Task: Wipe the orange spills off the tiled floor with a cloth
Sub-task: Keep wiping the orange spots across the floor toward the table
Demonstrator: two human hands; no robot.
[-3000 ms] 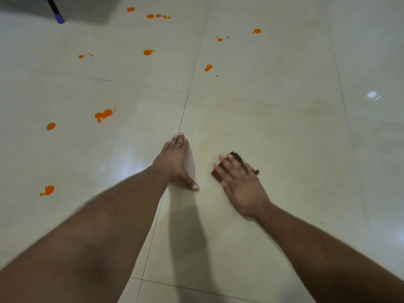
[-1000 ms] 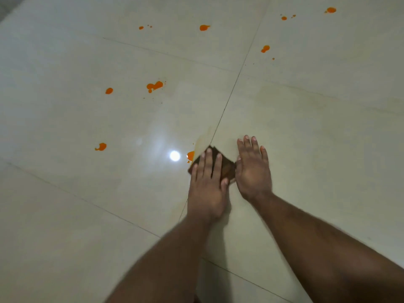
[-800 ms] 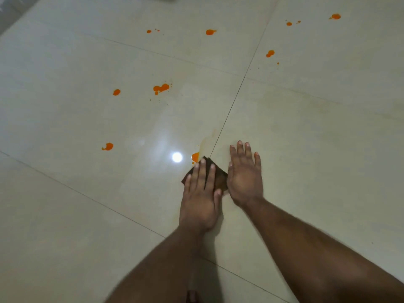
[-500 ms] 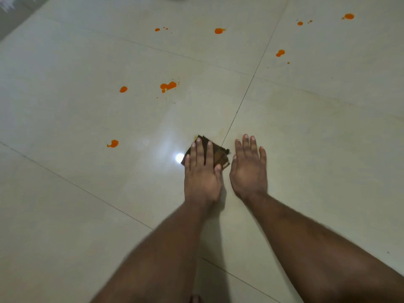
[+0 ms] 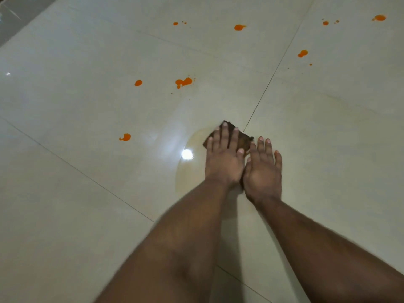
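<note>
My left hand (image 5: 224, 158) lies flat on a dark brown cloth (image 5: 241, 139), pressing it to the pale tiled floor (image 5: 87, 204); only the cloth's far corner and right edge show past the fingers. My right hand (image 5: 262, 171) rests flat on the floor just right of it, fingers apart, holding nothing. A faint yellowish smear (image 5: 188, 171) spreads left of the left hand. Orange spills lie beyond: one blob (image 5: 125, 137) to the left, a splat (image 5: 183, 82) and a dot (image 5: 138, 82) farther out, several more (image 5: 302, 53) near the top.
Dark grout lines (image 5: 262, 97) cross the floor. A bright light reflection (image 5: 187, 154) glares beside the cloth. A darker floor area (image 5: 19, 16) shows at the top left corner.
The cloth passed from under my right hand to under my left. The left hand has pushed it forward over the orange spot by the reflection, which is gone, leaving a smear.
</note>
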